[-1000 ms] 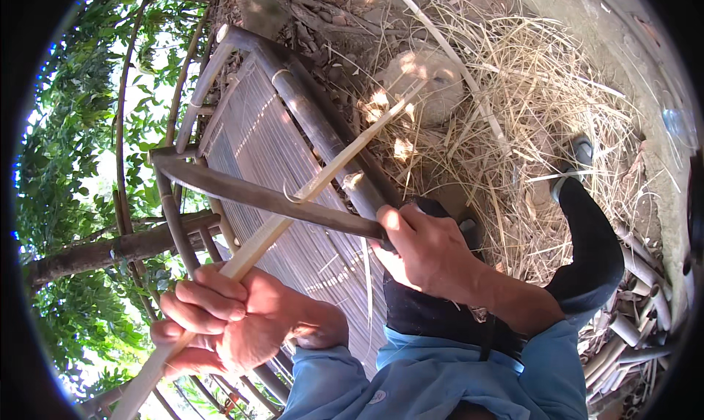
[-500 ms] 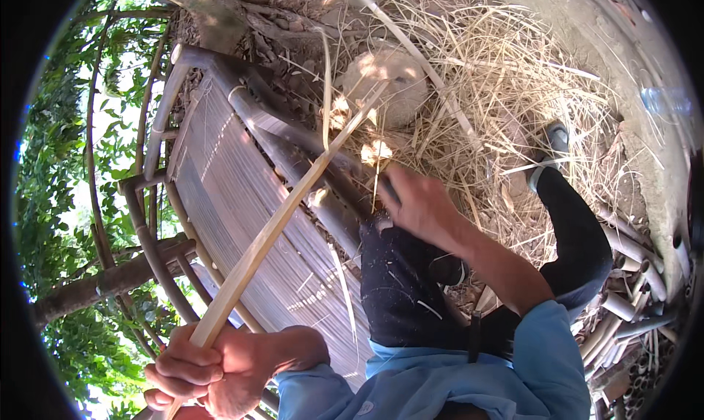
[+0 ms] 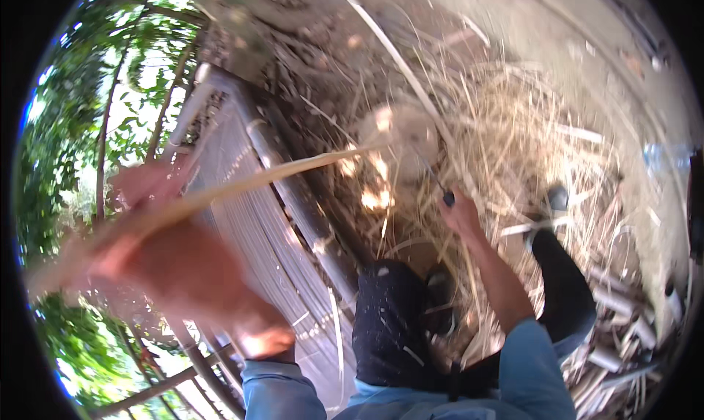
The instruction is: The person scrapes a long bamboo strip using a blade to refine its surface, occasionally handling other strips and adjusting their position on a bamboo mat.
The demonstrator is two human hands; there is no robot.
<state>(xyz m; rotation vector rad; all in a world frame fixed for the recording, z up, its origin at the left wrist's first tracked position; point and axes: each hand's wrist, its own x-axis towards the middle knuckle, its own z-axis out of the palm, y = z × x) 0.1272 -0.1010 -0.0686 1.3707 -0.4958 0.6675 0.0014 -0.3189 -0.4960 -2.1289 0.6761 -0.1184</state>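
A long pale bamboo strip (image 3: 275,174) slants across the left side, its far tip over the round chopping block (image 3: 403,130). My left hand (image 3: 172,266), raised near the camera and smeared by motion, has the strip lying between thumb and palm; its exact finger grip is blurred. On the right, my right hand (image 3: 460,213) is closed around the black handle of a knife (image 3: 448,198). The knife's thin blade points up and left toward the block and is hard to make out.
A slatted bamboo bench (image 3: 253,193) with a dark pole frame stands left of my leg (image 3: 389,325). Shavings (image 3: 513,134) litter the ground around the block. Cut bamboo pieces (image 3: 616,310) are piled at lower right; a clear plastic bottle (image 3: 664,157) lies at far right.
My left hand has risen up and left with the strip, which now lies flatter. My right hand has moved right and slightly down with the knife. The view has shifted a little.
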